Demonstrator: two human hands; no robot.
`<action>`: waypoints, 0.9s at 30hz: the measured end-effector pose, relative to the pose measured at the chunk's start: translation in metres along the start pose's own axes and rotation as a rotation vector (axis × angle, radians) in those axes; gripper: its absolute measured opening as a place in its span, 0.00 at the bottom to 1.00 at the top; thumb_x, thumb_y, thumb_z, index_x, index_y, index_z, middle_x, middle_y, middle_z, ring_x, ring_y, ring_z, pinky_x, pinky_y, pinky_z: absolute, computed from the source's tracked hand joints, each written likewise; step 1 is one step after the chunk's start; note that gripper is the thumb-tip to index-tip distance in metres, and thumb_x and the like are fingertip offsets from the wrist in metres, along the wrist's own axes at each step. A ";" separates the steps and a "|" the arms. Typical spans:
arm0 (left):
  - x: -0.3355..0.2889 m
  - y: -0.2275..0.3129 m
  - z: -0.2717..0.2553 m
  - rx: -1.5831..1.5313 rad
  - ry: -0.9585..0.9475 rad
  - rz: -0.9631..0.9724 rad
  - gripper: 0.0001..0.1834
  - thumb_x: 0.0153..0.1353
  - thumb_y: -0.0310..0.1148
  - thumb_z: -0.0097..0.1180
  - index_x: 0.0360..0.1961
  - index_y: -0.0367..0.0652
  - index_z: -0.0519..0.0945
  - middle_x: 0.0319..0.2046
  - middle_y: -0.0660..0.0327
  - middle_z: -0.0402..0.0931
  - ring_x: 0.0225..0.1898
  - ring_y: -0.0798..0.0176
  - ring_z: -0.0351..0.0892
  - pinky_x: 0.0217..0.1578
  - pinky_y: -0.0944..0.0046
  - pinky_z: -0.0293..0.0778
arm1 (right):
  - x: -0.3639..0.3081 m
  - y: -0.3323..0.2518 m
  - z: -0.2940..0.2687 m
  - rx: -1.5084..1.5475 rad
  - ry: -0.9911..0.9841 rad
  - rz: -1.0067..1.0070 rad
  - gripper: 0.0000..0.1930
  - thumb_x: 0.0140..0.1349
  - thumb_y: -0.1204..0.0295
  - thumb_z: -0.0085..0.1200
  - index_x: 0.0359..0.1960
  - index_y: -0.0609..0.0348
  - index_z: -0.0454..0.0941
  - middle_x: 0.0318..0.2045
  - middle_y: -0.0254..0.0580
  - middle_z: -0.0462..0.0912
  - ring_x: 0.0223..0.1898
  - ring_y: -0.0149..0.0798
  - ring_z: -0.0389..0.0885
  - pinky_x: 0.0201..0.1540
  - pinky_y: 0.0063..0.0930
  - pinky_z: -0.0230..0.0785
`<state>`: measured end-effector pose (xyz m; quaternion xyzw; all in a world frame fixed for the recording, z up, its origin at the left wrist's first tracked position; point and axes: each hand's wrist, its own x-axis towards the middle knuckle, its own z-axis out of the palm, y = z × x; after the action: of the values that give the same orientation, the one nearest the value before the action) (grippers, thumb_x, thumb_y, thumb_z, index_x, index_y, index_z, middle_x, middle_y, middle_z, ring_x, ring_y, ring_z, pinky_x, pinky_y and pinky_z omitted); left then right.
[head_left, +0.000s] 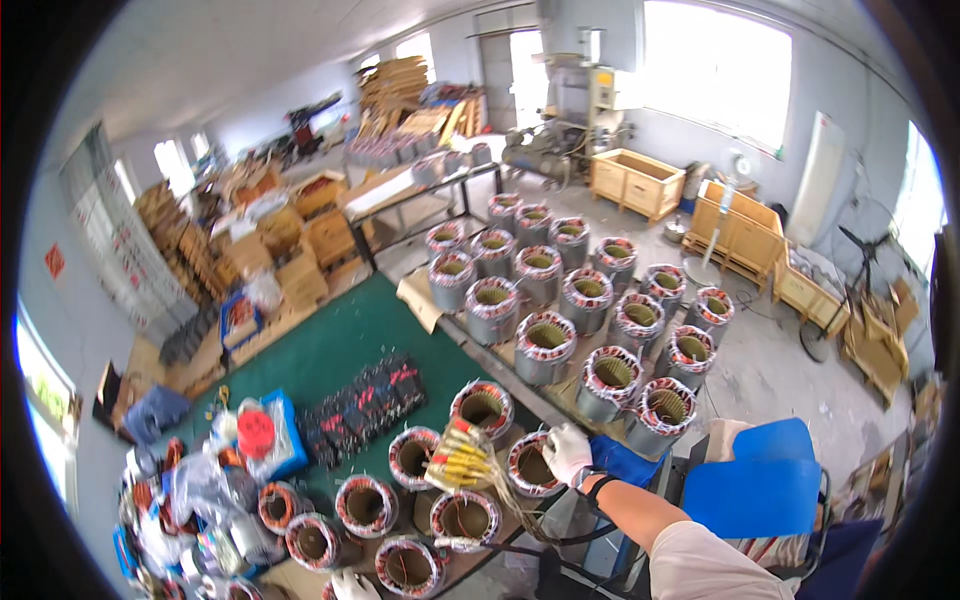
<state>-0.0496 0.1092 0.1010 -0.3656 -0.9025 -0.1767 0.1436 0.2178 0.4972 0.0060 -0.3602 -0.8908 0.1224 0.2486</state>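
My right hand [568, 453], in a white glove, is at the rim of a motor stator [532, 466] on the near bench, its fingers bent over the edge. My left hand [354, 586], also gloved, shows only in part at the lower edge, beside another stator [410, 567]; its fingers are mostly cut off. Between the hands, a bundle of cables with yellow ends [463, 458] lies across the tops of the stators. Several more stators with red and white windings stand around it, among them one at the left [312, 543].
Many upright stators [590, 290] fill the bench beyond. On the green mat [330, 325] lie dark bundled parts [365, 405]. Plastic bags and coils [215, 490] crowd the left. A blue chair [755, 480] stands at my right, wooden crates [635, 183] behind.
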 end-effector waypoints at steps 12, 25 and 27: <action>-0.082 0.040 -0.018 0.111 -0.161 -0.141 0.15 0.65 0.29 0.54 0.50 0.34 0.81 0.51 0.40 0.78 0.53 0.36 0.76 0.58 0.46 0.72 | -0.007 0.011 -0.016 0.158 -0.095 0.129 0.11 0.63 0.64 0.58 0.39 0.59 0.80 0.38 0.53 0.81 0.42 0.57 0.82 0.46 0.50 0.76; -0.137 -0.060 0.041 0.261 -0.314 -0.203 0.11 0.61 0.23 0.55 0.45 0.35 0.80 0.47 0.40 0.76 0.51 0.39 0.76 0.55 0.45 0.72 | -0.012 0.021 0.027 0.115 -0.035 0.058 0.10 0.59 0.65 0.59 0.34 0.58 0.80 0.36 0.55 0.80 0.40 0.57 0.80 0.43 0.51 0.73; -0.143 -0.075 0.044 0.221 -0.248 -0.187 0.13 0.60 0.24 0.57 0.46 0.33 0.79 0.49 0.39 0.76 0.52 0.35 0.75 0.55 0.44 0.72 | -0.008 0.017 0.028 0.110 -0.040 0.079 0.09 0.59 0.65 0.60 0.33 0.59 0.80 0.35 0.54 0.79 0.40 0.57 0.80 0.43 0.51 0.73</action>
<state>-0.0093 -0.0093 -0.0105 -0.2813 -0.9572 -0.0428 0.0532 0.2176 0.5023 -0.0268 -0.3783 -0.8727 0.1880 0.2450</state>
